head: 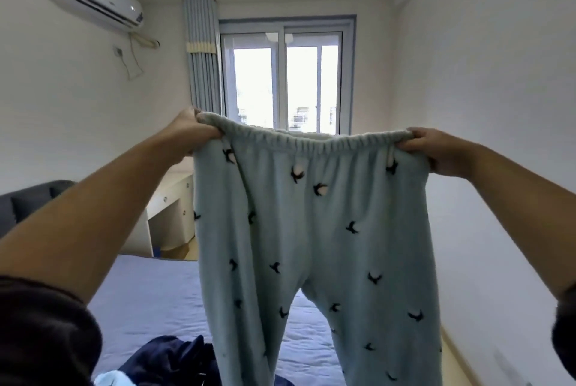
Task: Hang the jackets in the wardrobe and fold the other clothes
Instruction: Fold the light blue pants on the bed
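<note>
A pair of pale blue fleece trousers (311,229) with small dark bird shapes hangs upright in front of me, both legs dangling over the bed. My left hand (190,130) grips the left end of the elastic waistband. My right hand (436,148) grips the right end, so the waistband is stretched wide between them at chest height. A dark navy garment (168,357) lies crumpled on the bed below, with a light blue piece of cloth (112,378) beside it.
A bed with a blue sheet (149,298) fills the lower middle. A white desk with drawers (174,217) stands at its far left, a dark headboard (28,201) further left. A window (283,80) and curtain (201,52) are ahead, a white wall at right.
</note>
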A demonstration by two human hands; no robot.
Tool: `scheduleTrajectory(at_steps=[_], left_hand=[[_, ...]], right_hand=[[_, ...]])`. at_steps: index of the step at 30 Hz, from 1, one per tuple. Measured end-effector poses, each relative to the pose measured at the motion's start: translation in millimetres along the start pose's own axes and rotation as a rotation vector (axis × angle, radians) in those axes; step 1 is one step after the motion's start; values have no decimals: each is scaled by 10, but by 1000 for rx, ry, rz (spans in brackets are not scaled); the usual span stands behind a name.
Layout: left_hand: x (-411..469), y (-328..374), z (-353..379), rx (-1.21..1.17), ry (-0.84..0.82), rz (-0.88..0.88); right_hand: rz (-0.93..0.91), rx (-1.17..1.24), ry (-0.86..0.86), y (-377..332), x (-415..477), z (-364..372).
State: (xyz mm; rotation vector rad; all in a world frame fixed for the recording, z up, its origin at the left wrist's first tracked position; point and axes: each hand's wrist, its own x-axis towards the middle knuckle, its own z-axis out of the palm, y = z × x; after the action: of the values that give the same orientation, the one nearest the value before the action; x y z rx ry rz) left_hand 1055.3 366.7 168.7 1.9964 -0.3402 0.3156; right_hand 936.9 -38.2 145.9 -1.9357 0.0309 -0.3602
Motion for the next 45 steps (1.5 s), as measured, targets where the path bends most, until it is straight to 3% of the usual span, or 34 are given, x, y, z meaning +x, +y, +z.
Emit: scheduleTrajectory(at_steps=[4,8,11,13,17,24,28,30,33,35,38,42,45], left_hand=[[-291,-296,272,-66,-213,-383],[-789,-624,716,-321,-176,-525],[-1179,-866,1140,-598,-123,-606],[-1406,-980,1387,-631,-145,-573],[-1742,-1063,1611,-430,-304,-447],[-1947,-1235,1640,-182,-373,-279],[-2042,-1238,1631,-100,-314,-166],[-2045,-1226,1625,-95,-318,-137],[-2014,-1201,1562,-230,-457,-189],[-1998,-1222,1516,-218,-506,-114],[-1996,-1257,1494,-118,-434,29],[-1923,-1301,1536,149,-255,238],[-1852,-1363,1548,135,-294,376]], right_hand=[[160,5,150,283,-103,394],[201,259,327,838,-308,999],[255,405,291,1128,-601,1527],[263,401,211,1240,-770,1843],[206,256,115,1314,-1054,2250],[68,130,224,1425,-1335,2364],[-51,121,236,1426,-1453,2407],[-87,125,163,1430,-1504,2429],[-77,152,90,1447,-1549,2349],[-69,205,21,1450,-1594,2271],[-77,239,-79,1459,-1658,2237],[-74,234,-76,1476,-1670,2264],[-119,215,-7,1483,-1657,2250]])
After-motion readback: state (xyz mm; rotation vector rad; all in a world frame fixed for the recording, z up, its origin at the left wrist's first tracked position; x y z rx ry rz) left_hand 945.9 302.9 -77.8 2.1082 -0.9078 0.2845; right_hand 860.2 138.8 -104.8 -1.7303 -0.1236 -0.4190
